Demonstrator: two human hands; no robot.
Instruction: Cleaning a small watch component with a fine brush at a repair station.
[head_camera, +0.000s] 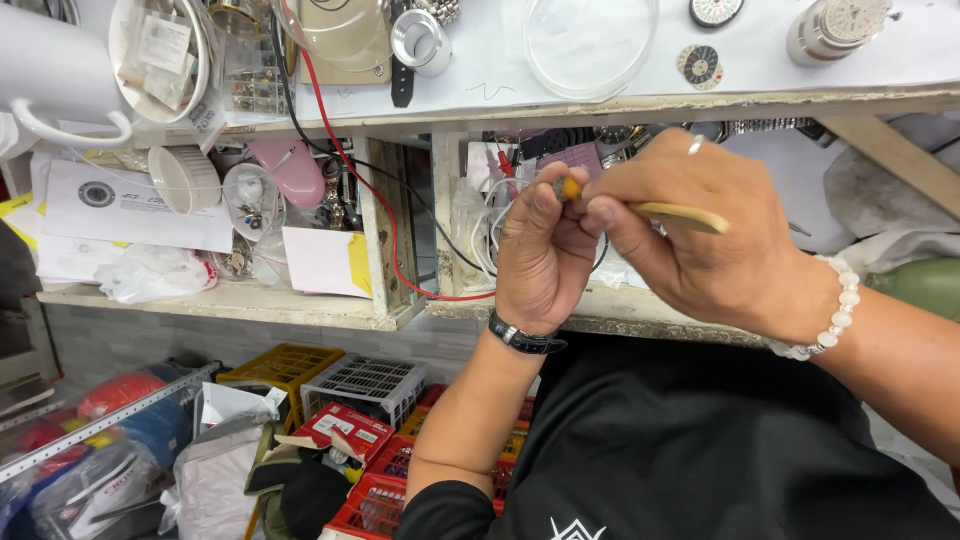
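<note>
Hands meet just below the front edge of the bench (700, 100), in front of its open shelf. I see my left hand (540, 255) curled nearly closed, its fingertips pinching a small object with an orange tip (568, 188); most of that object is hidden, so I cannot tell what it is. My right hand (690, 230) is closed around a pale wooden stick (685, 216), gripped between thumb and fingers, one end touching the pinched object and the other pointing toward the bench's right end. A black wristband (525, 340) sits on the left wrist and a white bead bracelet (835, 315) on the right. On the benchtop near its front edge rests a clear round dish (590, 45), with a red wire (345, 150) trailing down into the shelf.
</note>
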